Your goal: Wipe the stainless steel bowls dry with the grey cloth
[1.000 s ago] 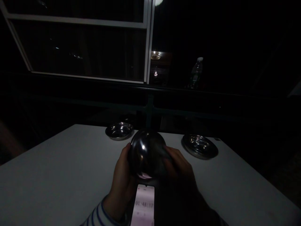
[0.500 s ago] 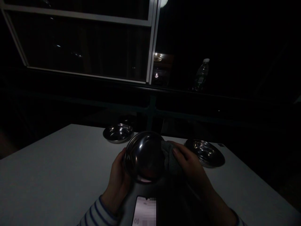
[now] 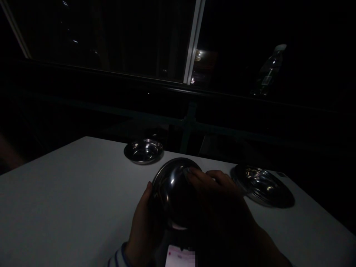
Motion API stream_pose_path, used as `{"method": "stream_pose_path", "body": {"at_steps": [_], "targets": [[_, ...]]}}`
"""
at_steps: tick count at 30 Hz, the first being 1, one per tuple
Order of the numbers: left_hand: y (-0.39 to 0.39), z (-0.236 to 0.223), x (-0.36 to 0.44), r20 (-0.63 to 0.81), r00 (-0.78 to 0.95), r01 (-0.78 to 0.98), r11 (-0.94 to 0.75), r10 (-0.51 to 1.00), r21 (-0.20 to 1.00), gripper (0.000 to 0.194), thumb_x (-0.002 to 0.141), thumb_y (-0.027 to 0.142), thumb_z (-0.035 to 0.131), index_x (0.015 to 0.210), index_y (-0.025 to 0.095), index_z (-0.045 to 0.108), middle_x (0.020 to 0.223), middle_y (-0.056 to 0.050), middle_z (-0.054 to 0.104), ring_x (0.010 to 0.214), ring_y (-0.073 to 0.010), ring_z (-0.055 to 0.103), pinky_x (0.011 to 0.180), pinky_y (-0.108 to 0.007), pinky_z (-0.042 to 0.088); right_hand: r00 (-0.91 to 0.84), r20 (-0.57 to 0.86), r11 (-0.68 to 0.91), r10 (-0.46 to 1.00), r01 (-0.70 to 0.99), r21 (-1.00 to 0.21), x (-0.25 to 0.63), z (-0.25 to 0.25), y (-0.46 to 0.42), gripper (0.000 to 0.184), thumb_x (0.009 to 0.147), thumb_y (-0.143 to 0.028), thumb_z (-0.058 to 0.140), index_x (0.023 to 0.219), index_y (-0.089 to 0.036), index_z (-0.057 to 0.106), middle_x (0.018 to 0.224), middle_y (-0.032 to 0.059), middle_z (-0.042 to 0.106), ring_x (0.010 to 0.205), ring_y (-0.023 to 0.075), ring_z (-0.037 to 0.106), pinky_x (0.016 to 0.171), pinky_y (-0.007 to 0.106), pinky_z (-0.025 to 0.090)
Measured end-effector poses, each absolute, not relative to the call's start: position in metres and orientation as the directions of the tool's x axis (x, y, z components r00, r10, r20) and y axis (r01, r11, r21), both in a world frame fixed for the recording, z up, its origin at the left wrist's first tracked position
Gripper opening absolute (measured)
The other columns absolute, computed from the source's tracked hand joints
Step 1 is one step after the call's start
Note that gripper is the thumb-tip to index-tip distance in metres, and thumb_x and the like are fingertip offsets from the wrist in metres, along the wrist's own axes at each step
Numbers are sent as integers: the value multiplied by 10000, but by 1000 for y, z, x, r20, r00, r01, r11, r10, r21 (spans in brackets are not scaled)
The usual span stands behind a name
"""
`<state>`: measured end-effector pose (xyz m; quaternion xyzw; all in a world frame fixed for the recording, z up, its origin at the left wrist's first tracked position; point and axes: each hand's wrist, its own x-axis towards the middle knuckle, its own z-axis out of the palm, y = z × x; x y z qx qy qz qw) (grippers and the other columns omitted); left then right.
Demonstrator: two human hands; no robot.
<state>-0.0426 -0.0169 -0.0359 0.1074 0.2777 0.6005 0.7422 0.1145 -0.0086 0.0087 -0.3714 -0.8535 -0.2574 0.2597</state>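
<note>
Metal bowl (image 3: 174, 196) is gripped by the left hand (image 3: 146, 218) over the table (image 3: 69, 193); its outside is touched by the right hand (image 3: 222, 196), grip too dark to tell. Shallow dish (image 3: 143, 151) set by far edge; stacked dishes (image 3: 263, 185) near far right corner.

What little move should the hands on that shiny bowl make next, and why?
I'd probably slide the right fingers lower across the bowl's rounded outside: they lie near its upper right, the lower part seems uncovered, and the left fingers brace its left side.
</note>
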Motion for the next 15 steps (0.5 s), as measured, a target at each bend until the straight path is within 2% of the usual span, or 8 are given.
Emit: {"method": "stream_pose_path", "body": {"at_steps": [6,10,13,15], "targets": [[-19,-39,-43,-295,137,-829,272,946,488,257,782,356,583,808,135,711,688,-65,701,765,-252,664,763,-373,497,-631,607,596,482,745,301,117,5,-8,403,745,-207,621,1142,-170,564,1138,10,635,797,191,529,601,336,401],[-19,-39,-44,-282,110,-835,242,953,493,230,768,341,598,740,137,699,650,-50,683,682,-221,655,683,-335,510,-626,618,559,476,758,336,107,-3,-12,345,799,-204,562,1143,-178,567,1145,13,632,782,185,537,595,343,377],[-20,-36,-44,-315,51,-837,213,948,503,201,757,321,604,732,140,687,660,-40,681,591,-183,631,592,-300,504,-588,721,568,366,755,327,95,-14,-16,275,870,-190,417,1082,-164,590,1006,36,677,756,188,533,629,356,365],[-20,-34,-44,-331,29,-831,207,943,517,197,747,323,610,735,138,678,665,-41,678,569,-177,621,564,-297,500,-569,745,583,348,754,303,91,-19,-16,287,885,-195,367,1052,-170,599,900,38,687,741,190,530,647,360,364]]}}
